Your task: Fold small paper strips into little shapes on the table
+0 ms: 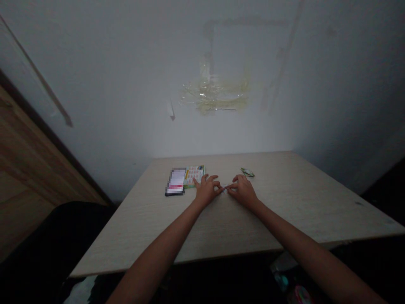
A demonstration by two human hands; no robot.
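Note:
My left hand (207, 190) and my right hand (243, 191) face each other over the middle of the table. Between their fingertips is a small whitish piece (224, 188), paper-like, pinched from both sides at or just above the table top. Its exact shape is too small and dim to tell. The other fingers of my left hand are raised and partly overlap a printed green-and-white sheet or booklet (194, 174). Beyond my right hand lies a small folded green-and-white item (247, 172), apart from the fingers.
A phone (176, 181) with a lit, blurred screen lies left of the printed sheet. The pale wooden table (152, 219) meets a wall (126, 84) with tape remnants. Dark cloth (57, 236) is at the left, and several indistinct things sit below the front edge at right.

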